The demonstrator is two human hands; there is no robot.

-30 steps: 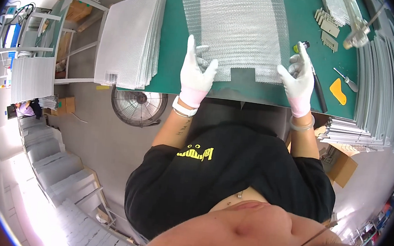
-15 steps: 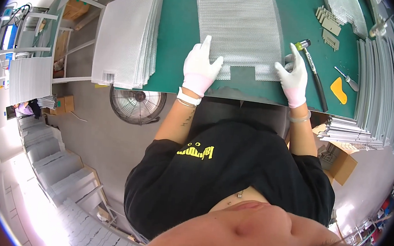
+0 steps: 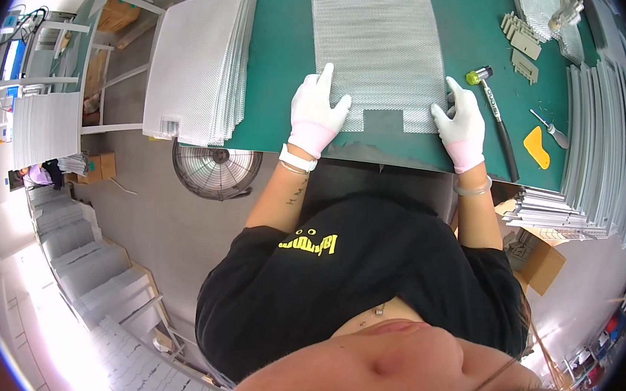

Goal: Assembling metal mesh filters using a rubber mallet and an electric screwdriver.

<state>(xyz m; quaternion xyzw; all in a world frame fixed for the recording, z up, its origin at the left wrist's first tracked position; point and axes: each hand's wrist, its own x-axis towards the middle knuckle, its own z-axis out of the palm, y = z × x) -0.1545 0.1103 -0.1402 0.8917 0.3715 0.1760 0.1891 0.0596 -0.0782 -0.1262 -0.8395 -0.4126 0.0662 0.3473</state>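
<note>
A silvery mesh sheet (image 3: 382, 49) with a rectangular notch in its near edge lies flat on the green tabletop (image 3: 278, 81). My left hand (image 3: 316, 114), in a white glove, rests at the sheet's left edge near the front corner, index finger stretched forward and thumb over the mesh. At the opposite edge is my right hand (image 3: 460, 128), also gloved, with thumb and fingers apart and the thumb touching the sheet's side. Neither hand is closed round anything that I can see. Right of my right hand lies a hammer (image 3: 499, 126) with a black handle and green-and-black head.
A stack of mesh sheets (image 3: 198, 59) stands at the left table edge. On the right lie a yellow scraper-like piece (image 3: 537, 147), a screwdriver (image 3: 556, 135), beige notched pieces (image 3: 526, 44) and a row of grey strips (image 3: 604, 139). A floor fan (image 3: 217, 172) is below the table's left.
My right hand has shifted left, away from the hammer head and against the sheet's right edge. My left hand has barely moved. A pale shape at the far right has moved left and away.
</note>
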